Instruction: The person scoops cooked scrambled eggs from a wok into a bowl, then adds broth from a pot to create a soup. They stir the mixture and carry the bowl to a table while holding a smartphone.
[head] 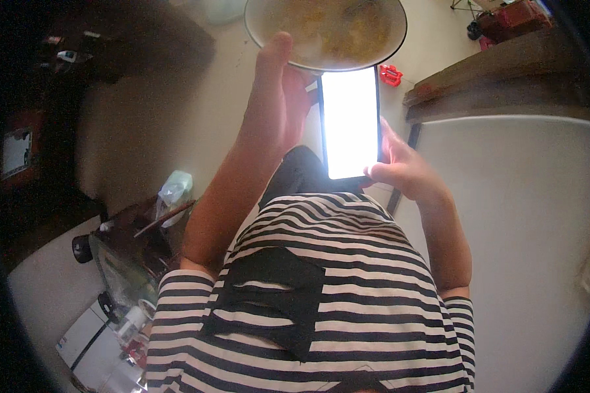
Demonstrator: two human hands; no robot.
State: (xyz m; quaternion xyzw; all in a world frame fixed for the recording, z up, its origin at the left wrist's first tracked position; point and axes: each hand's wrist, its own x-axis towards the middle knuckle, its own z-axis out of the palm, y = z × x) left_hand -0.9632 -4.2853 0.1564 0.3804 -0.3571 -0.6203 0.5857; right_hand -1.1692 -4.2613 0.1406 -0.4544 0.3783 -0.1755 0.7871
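My left hand (286, 88) grips the near left rim of a round bowl (324, 34), its thumb over the edge. The bowl holds yellowish-brown food or liquid and is cut off by the top of the view. In my right hand (398, 164) is a smartphone (351, 123), held upright with the thumb at its lower right corner. Its screen glows white, with nothing readable on it. The phone's top edge lies just under or against the bowl's near rim; whether they touch I cannot tell.
Pale floor lies beneath, with a red plastic object (391, 75) on it. A wooden-edged piece of furniture (472, 93) and a white surface (511, 221) are at the right. On the left are a dark table with a plastic bag (176, 189), and a white cabinet or appliance (86, 339).
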